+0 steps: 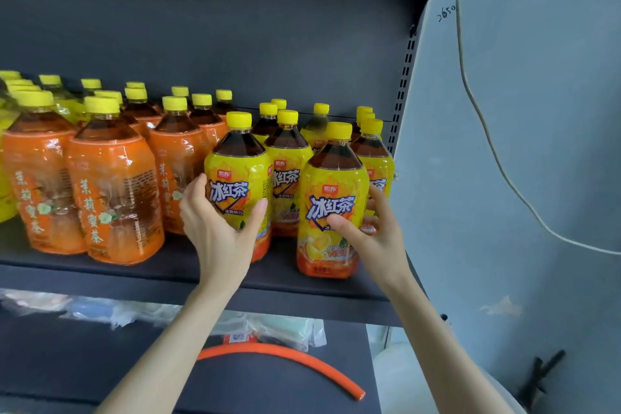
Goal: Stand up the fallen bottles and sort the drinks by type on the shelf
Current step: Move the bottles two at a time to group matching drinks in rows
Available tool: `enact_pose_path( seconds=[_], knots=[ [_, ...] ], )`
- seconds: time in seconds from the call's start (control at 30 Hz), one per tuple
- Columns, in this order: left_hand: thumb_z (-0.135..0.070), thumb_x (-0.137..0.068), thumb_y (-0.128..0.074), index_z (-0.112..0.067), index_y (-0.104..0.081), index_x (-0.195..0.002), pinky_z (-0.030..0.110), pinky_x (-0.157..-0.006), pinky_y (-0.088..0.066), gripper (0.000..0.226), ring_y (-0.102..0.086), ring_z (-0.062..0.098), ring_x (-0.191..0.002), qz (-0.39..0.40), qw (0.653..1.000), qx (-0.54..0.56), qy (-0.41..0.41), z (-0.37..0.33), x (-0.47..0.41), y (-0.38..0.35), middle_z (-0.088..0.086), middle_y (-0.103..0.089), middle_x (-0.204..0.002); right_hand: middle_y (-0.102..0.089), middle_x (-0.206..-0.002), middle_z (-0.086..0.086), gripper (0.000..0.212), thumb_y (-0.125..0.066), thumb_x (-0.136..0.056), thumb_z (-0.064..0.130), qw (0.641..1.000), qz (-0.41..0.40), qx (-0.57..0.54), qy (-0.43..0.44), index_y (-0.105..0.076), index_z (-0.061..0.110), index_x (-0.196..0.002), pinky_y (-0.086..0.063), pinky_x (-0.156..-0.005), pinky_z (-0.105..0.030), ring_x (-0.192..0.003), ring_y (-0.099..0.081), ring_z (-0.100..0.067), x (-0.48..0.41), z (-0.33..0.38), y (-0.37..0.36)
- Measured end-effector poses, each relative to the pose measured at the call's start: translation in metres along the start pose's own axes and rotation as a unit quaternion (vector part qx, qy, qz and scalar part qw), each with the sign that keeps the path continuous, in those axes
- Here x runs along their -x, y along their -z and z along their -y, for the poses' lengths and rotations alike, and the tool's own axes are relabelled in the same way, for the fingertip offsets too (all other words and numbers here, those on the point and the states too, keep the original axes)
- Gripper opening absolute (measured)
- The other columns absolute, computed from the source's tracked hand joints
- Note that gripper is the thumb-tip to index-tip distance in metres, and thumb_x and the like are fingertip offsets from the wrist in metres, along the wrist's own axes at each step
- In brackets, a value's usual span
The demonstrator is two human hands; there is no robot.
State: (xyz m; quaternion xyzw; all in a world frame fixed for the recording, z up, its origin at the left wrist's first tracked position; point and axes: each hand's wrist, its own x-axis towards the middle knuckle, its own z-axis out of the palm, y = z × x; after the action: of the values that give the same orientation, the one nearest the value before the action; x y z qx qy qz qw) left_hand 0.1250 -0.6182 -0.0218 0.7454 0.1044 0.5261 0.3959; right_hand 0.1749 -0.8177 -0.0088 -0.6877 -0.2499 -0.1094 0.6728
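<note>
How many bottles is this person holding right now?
2. The left hand grips one yellow-label bottle beside the orange-label bottles; the right hand grips a second yellow-label bottle at the shelf front.

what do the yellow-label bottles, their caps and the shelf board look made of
Yellow-label bottles: likely clear plastic; dark tea shows through the shoulder, and the glossy wrap label wrinkles and glints. Caps: opaque yellow plastic, ribbed sides. Shelf board: probably painted metal, matte dark grey with a thin front lip; coated board is possible.
</note>
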Motion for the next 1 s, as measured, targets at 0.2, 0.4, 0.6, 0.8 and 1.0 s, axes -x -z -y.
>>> enact_pose_path(
  seconds=[0.2,0.4,0.6,0.8,1.0],
  knots=[
    [-0.055,-0.053,-0.085,-0.023,-0.042,-0.129,0.027,-0.090,-0.046,0.093,-0.056,0.003,-0.103,0.165,0.971,0.119,0.127,0.009,-0.032,0.013,-0.013,-0.059,-0.112,-0.069,-0.101,0.021,0.076,-0.082,-0.065,0.039,1.000,-0.016,0.001,-0.015,-0.049,0.024,-0.133,-0.054,-0.069,-0.019,-0.093,-0.067,-0.002,0.001,0.002,-0.006],
    [-0.056,-0.018,-0.089,-0.036,-0.049,-0.109,0.035,-0.090,-0.049,0.101,-0.062,0.010,-0.103,0.318,0.899,0.238,0.185,0.024,-0.059,0.007,-0.007,-0.066,-0.109,-0.072,-0.107,0.003,0.072,-0.080,-0.058,0.052,0.997,-0.060,-0.010,-0.042,-0.059,0.024,-0.121,-0.058,-0.081,-0.039,-0.098,-0.069,-0.015,0.004,-0.005,-0.015],
    [-0.055,-0.017,-0.092,-0.022,-0.047,-0.127,0.041,-0.093,-0.049,0.123,-0.062,0.018,-0.109,0.389,0.855,0.291,0.179,0.034,-0.070,-0.001,0.001,-0.067,-0.115,-0.073,-0.105,0.004,0.067,-0.078,-0.057,0.050,0.995,-0.092,-0.013,-0.036,-0.060,0.026,-0.117,-0.057,-0.081,-0.036,-0.098,-0.069,-0.016,0.007,-0.004,-0.024],
    [-0.055,-0.021,-0.091,-0.026,-0.049,-0.123,0.033,-0.087,-0.051,0.114,-0.065,0.013,-0.105,0.422,0.836,0.309,0.168,0.034,-0.072,-0.015,-0.004,-0.069,-0.111,-0.073,-0.103,0.005,0.068,-0.076,-0.056,0.053,0.992,-0.119,-0.002,-0.031,-0.061,0.025,-0.115,-0.057,-0.075,-0.030,-0.095,-0.069,-0.014,0.008,-0.004,-0.031],
    [-0.038,-0.038,-0.093,-0.022,-0.044,-0.126,0.033,-0.090,-0.048,0.101,-0.060,0.008,-0.104,0.367,0.879,0.262,0.154,0.027,-0.070,-0.031,-0.006,-0.064,-0.111,-0.073,-0.103,0.007,0.061,-0.075,-0.058,0.051,0.992,-0.121,0.006,-0.026,-0.061,0.028,-0.112,-0.056,-0.072,-0.026,-0.095,-0.069,-0.011,0.008,-0.005,-0.032]
  ],
)
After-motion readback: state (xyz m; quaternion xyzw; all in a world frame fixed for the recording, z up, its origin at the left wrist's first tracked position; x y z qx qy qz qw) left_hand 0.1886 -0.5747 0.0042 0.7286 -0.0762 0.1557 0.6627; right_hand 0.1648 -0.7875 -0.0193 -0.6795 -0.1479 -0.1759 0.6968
